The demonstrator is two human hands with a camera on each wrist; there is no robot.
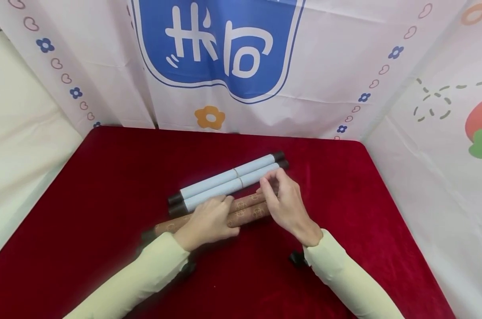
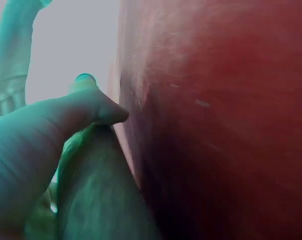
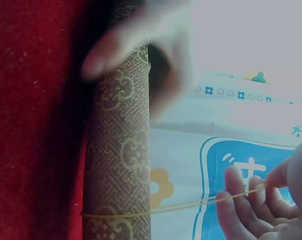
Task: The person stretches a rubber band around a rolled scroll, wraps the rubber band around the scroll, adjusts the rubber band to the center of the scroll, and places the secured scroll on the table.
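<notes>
Two brown patterned scrolls (image 1: 246, 213) lie side by side on the red cloth. My left hand (image 1: 209, 221) grips them near the middle, its thumb along the near side. In the right wrist view, a thin yellow rubber band (image 3: 190, 204) loops round the brown scroll (image 3: 118, 165) and is stretched out from it. The fingers of my right hand (image 3: 260, 205) pinch its far end. Over the scrolls' right end, the right hand (image 1: 285, 201) shows in the head view. The left wrist view shows my left thumb (image 2: 66, 117) against the scroll (image 2: 101, 185).
Just behind lie two pale blue scrolls (image 1: 225, 179) with dark end knobs, a thin band round the middle. A red cloth (image 1: 328, 190) covers the table. Printed white curtains (image 1: 328, 53) stand at the back and both sides.
</notes>
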